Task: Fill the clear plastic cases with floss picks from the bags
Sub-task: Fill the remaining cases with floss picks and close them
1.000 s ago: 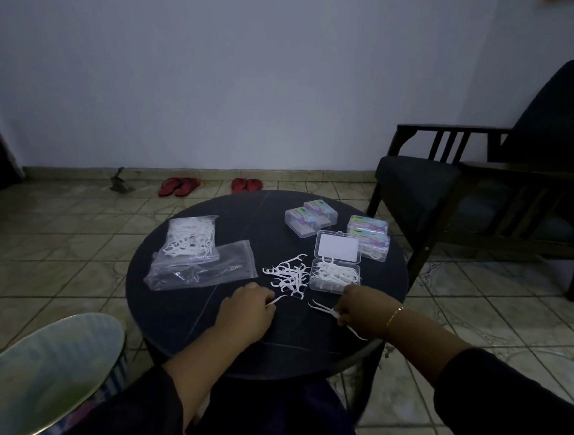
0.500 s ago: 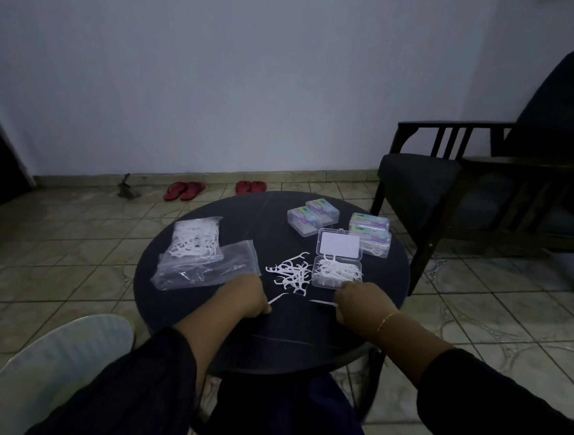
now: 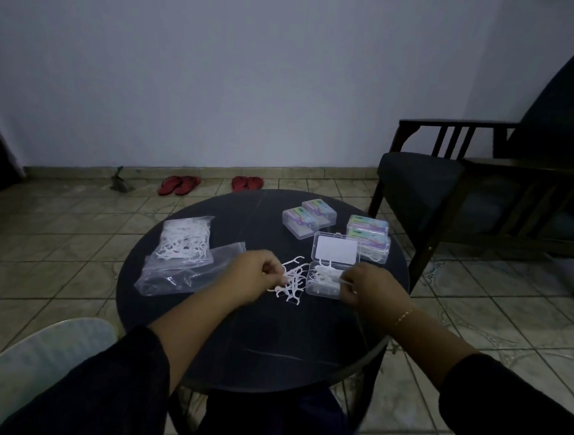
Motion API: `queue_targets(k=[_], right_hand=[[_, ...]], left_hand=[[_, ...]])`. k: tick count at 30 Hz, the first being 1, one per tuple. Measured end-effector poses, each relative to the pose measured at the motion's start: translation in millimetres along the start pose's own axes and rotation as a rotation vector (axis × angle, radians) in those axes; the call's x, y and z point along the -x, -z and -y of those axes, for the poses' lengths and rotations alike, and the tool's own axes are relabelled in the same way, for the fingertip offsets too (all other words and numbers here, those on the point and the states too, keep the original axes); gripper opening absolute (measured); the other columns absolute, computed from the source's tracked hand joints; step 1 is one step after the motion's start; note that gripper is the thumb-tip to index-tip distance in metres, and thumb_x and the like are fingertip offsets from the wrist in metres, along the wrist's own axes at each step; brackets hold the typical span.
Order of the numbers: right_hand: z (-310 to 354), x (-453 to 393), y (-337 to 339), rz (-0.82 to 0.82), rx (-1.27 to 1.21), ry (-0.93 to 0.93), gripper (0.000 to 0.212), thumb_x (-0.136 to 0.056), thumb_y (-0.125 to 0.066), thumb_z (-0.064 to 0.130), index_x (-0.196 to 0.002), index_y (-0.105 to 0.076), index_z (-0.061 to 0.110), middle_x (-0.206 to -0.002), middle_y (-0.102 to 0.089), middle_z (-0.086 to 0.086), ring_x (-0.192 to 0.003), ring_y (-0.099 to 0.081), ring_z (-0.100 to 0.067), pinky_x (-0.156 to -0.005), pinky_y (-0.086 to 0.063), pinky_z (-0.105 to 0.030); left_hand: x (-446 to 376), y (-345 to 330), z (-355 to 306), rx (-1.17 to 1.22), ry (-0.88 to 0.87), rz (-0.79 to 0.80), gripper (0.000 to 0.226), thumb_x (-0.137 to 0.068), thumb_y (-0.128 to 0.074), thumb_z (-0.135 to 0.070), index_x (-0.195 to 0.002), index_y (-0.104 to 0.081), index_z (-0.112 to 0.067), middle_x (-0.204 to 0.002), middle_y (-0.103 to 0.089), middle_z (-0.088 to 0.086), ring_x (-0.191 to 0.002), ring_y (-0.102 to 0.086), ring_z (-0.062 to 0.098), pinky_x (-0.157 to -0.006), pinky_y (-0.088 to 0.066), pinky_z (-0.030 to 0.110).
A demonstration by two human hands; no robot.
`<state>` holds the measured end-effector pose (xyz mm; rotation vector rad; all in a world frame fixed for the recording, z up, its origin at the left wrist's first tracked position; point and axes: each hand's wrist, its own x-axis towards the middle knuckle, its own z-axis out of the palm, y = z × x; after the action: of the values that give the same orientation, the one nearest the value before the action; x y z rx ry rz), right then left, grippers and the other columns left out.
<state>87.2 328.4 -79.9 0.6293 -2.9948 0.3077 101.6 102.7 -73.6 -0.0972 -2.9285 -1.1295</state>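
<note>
Both hands have advanced from the near table edge. The right hand (image 3: 370, 287) now pinches a floss pick (image 3: 345, 282) at the lip of the open clear case (image 3: 323, 281); the left hand (image 3: 256, 276), fingers curled, pinches into the loose pile (image 3: 291, 282) just beyond it. Judged: another pick is being loaded, with the case part-filled.

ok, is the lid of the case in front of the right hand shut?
No. The case lies with its lid flipped back flat on the table, floss picks showing inside the tray.
</note>
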Motion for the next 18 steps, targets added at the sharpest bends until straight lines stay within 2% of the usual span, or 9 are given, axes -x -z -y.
queue_targets(k=[4,7,10,12,14,18], right_hand=[[1.4,-22.3,9.1,-0.172,0.028,-0.016,0.024,-0.095,-0.044,0.028,-0.095,-0.063,0.013,-0.098,-0.061,-0.003,-0.088,-0.057,-0.016,-0.085,-0.049,-0.034],[3.3,-36.0,3.6,-0.174,0.101,0.005,0.027,-0.097,-0.040,0.031,-0.096,-0.062,0.016,-0.101,-0.061,-0.002,-0.091,-0.056,-0.015,-0.086,-0.047,-0.032],[1.3,-37.0,-8.3,-0.116,0.182,0.037,0.032,-0.099,-0.034,0.036,-0.109,-0.059,0.020,-0.114,-0.059,0.000,-0.104,-0.052,-0.014,-0.094,-0.039,-0.031],[-2.9,-30.4,-14.4,-0.069,0.221,0.032,0.038,-0.099,-0.033,0.042,-0.124,-0.055,0.023,-0.127,-0.053,0.001,-0.117,-0.047,-0.016,-0.101,-0.032,-0.034],[-8.8,-21.5,-19.2,-0.092,0.180,-0.001,0.043,-0.098,-0.034,0.047,-0.133,-0.049,0.027,-0.134,-0.048,0.003,-0.125,-0.041,-0.015,-0.103,-0.027,-0.033],[-19.8,-6.9,-28.2,-0.311,-0.032,-0.178,0.042,-0.096,-0.043,0.046,-0.130,-0.054,0.025,-0.131,-0.053,0.002,-0.121,-0.044,-0.017,-0.096,-0.031,-0.034]], left_hand=[[-14.2,3.0,-13.4,0.117,-0.051,-0.133,0.011,-0.082,-0.073,-0.021,-0.077,-0.064,-0.024,-0.075,-0.063,-0.012,-0.071,-0.057,0.004,-0.065,-0.044,0.018],[-22.5,-1.1,-13.7,0.229,-0.029,-0.171,0.009,-0.084,-0.072,-0.021,-0.080,-0.066,-0.026,-0.077,-0.066,-0.011,-0.072,-0.059,0.006,-0.068,-0.047,0.020],[-32.7,-12.9,-10.5,0.310,0.007,-0.176,0.011,-0.086,-0.069,-0.018,-0.082,-0.066,-0.028,-0.082,-0.068,-0.010,-0.078,-0.062,0.007,-0.075,-0.049,0.023],[-38.3,-22.6,-10.6,0.295,-0.005,-0.165,0.013,-0.089,-0.065,-0.018,-0.085,-0.066,-0.031,-0.089,-0.069,-0.009,-0.083,-0.062,0.005,-0.079,-0.048,0.022],[-43.6,-32.2,-12.5,0.254,-0.027,-0.152,0.012,-0.091,-0.061,-0.018,-0.094,-0.069,-0.027,-0.093,-0.068,-0.010,-0.086,-0.061,0.004,-0.078,-0.047,0.021],[-51.7,-51.3,-20.8,0.077,-0.118,-0.127,0.017,-0.093,-0.058,-0.023,-0.103,-0.071,-0.022,-0.102,-0.069,-0.005,-0.093,-0.061,0.009,-0.086,-0.050,0.031]])
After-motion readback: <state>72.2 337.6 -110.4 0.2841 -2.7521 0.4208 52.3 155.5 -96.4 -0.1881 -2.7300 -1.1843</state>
